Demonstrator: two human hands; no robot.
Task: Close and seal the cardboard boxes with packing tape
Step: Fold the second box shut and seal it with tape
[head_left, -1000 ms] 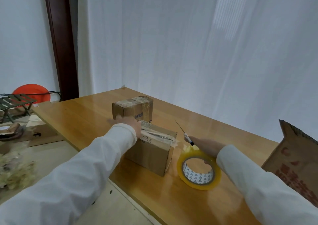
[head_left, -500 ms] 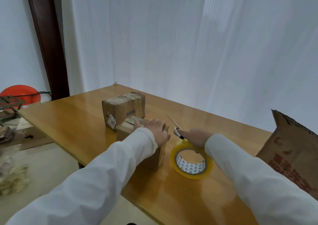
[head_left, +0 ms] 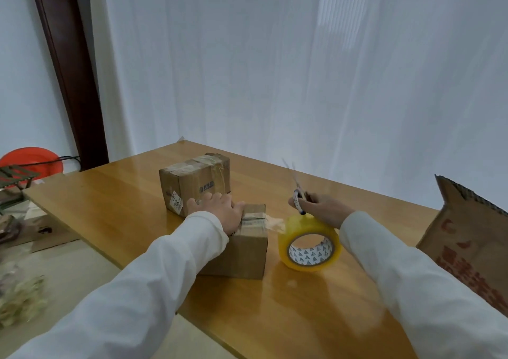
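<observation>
Small brown cardboard box (head_left: 242, 248), centre frame on wooden desk (head_left: 110, 207), now pinned by left hand (head_left: 220, 213). Right hand (head_left: 321, 210) lifted, gripping scissors (head_left: 298, 194) above yellow tape roll (head_left: 309, 244). Strip still uncut; cutting likely next.

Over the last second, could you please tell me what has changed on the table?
The left hand moved from the far box onto the near box, pressing its taped top. The right hand, its grip on the scissors, lifted them above the tape roll. A tape strand stays stretched between roll and near box; both boxes stayed put.
</observation>
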